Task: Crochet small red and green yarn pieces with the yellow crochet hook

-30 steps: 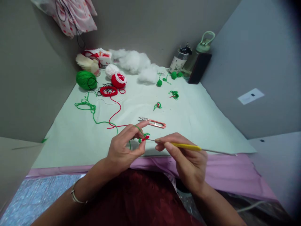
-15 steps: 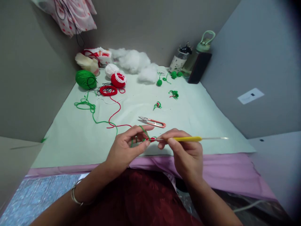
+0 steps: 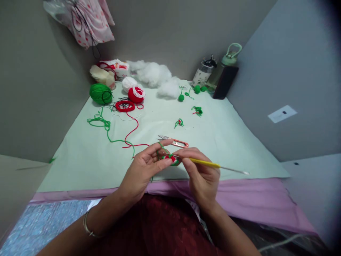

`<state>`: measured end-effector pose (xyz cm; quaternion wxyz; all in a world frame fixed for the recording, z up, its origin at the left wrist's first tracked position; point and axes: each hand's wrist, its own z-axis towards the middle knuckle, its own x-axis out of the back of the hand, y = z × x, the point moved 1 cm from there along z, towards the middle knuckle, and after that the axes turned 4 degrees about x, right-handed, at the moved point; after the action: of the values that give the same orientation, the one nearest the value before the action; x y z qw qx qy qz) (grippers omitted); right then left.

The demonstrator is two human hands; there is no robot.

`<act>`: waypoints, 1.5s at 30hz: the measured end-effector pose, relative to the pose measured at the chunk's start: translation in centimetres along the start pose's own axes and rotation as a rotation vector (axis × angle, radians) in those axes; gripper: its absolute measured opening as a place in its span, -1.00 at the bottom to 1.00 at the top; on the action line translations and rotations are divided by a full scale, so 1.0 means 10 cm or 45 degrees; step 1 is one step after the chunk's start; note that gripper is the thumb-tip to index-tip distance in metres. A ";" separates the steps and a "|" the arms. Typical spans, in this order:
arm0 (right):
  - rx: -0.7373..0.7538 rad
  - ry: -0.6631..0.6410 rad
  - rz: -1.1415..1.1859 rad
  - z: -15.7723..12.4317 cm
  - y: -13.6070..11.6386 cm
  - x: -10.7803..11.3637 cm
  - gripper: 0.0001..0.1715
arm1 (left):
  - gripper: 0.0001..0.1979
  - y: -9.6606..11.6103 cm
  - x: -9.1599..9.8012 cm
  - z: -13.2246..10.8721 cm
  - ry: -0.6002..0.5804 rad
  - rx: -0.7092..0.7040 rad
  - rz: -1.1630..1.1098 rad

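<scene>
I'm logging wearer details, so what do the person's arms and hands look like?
The left hand and right hand are ungloved, and the forearms are bare with no sleeves. A thin silvery bangle sits on the left wrist.

The crochet hook [image 3: 205,163] has a matt yellow handle, plastic or rubber, and a bare grey metal shaft; the crocheted piece [image 3: 170,159] is fuzzy red and green yarn; the thread snips [image 3: 178,143] show shiny metal blades; the table cover [image 3: 226,142] is smooth, matt, pale green; the stuffing [image 3: 154,73] is fluffy white fibre; the bangle [image 3: 87,227] gleams like metal.
</scene>
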<state>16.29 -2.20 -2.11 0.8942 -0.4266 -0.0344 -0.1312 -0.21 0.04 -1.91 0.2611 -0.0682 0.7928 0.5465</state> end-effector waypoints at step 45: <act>0.453 0.154 -0.520 -0.18 0.13 -0.20 -0.51 | -0.63 -0.06 -0.15 0.01 0.003 0.106 -0.314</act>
<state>14.60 -2.40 -4.64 0.9106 -0.2383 -0.0885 -0.3260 1.34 -0.41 -1.73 0.3280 -0.1548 0.8008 0.4767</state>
